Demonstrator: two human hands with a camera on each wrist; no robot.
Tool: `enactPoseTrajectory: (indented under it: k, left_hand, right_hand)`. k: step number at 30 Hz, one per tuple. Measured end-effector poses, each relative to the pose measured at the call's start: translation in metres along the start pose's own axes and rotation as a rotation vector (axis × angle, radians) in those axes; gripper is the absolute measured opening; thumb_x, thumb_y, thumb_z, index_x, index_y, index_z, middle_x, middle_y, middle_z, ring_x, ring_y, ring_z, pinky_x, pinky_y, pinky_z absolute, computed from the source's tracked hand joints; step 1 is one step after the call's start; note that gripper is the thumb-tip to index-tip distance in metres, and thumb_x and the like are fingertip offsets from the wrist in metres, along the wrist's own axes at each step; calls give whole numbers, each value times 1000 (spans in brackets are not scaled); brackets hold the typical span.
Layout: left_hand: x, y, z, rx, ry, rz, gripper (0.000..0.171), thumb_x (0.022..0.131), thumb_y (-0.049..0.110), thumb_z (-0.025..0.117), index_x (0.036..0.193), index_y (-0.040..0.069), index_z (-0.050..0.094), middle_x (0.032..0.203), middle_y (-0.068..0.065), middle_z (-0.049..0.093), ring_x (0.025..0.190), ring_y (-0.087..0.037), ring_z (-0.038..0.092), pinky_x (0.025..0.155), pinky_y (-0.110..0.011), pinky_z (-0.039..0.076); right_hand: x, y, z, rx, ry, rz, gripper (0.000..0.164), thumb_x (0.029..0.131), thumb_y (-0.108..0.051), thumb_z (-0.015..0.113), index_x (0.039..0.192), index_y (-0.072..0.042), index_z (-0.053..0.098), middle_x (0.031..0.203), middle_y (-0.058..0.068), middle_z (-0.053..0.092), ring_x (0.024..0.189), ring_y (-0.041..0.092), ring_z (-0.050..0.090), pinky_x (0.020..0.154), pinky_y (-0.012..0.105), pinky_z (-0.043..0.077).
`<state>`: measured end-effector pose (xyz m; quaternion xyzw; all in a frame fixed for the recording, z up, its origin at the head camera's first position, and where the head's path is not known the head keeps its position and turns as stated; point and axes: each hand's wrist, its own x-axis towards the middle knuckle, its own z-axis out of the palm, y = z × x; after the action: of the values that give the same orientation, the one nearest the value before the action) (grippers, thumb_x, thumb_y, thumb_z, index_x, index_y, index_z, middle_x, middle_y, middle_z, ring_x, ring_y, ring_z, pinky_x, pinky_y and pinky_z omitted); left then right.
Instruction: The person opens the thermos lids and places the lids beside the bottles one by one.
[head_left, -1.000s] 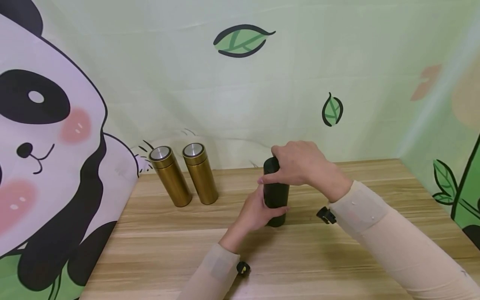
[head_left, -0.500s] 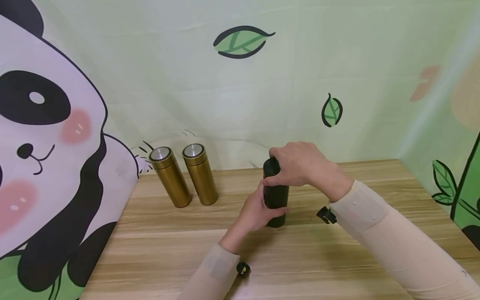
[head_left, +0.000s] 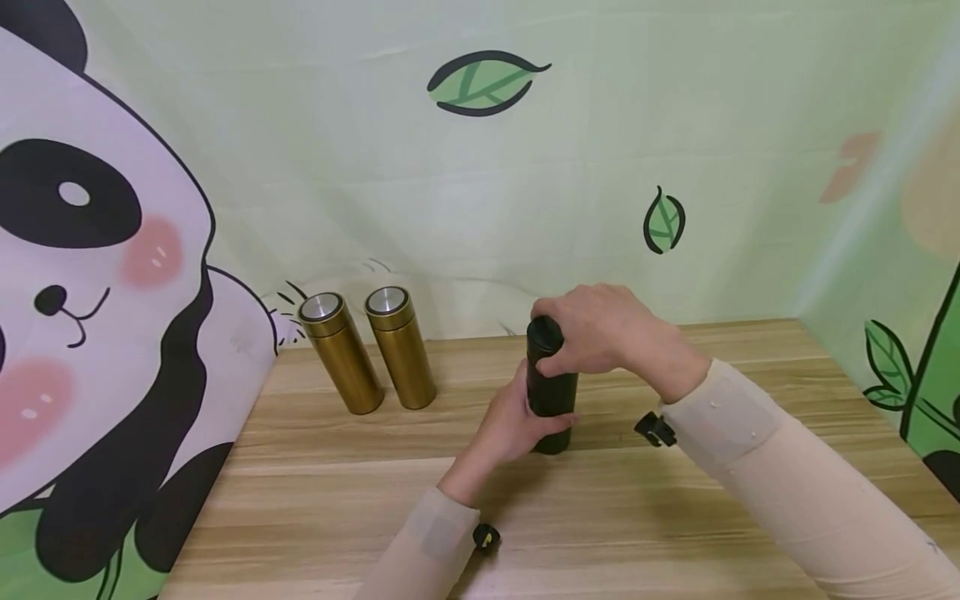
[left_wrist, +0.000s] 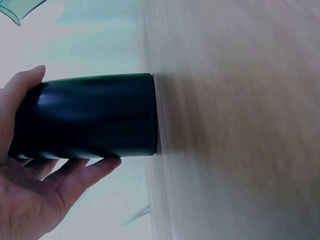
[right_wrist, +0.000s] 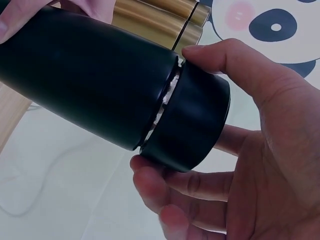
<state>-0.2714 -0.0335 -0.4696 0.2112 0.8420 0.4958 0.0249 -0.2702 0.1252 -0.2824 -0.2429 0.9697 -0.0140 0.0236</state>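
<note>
A black thermos bottle (head_left: 552,395) stands upright on the wooden table, right of centre in the head view. My left hand (head_left: 512,421) grips its lower body, thumb on one side and fingers on the other. In the left wrist view the base of the bottle meets the tabletop. My right hand (head_left: 600,327) holds the black lid (head_left: 544,332) from the far right, thumb on the near side. A narrow gap with a silvery ring (right_wrist: 164,102) shows between lid and body in the right wrist view, where thumb and fingers lie around the lid's side.
Two gold thermos bottles with silver-topped lids stand to the left, a nearer-left gold bottle (head_left: 343,367) and a second gold bottle (head_left: 405,358) beside it. Behind the wooden table (head_left: 360,508) hangs a printed backdrop (head_left: 480,208) with a panda and leaves.
My right hand has turned counterclockwise on the lid: the thumb has moved right along the near side, the fingers left along the far side. The left hand and bottle stay put.
</note>
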Motion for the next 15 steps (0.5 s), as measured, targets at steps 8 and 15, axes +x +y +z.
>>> enactPoseTrajectory:
  k: [8,15]
  left_hand:
    - [0,1,-1,7,-7,-8,92,86,42,85,157,31,28,139,-1,63,123,-20,64,106,-44,50]
    - [0,1,-1,9,-9,-11,90,86,43,84,156,31,30,139,0,63,123,-19,64,106,-44,50]
  right_hand:
    - [0,1,-1,0,-8,-25,55,82,-48,78,131,-27,65,105,2,73,90,23,65,71,41,52]
    - [-1,1,-4,41,-41,-43,60,84,-40,79,139,-27,62,113,4,72,95,24,64,78,42,53]
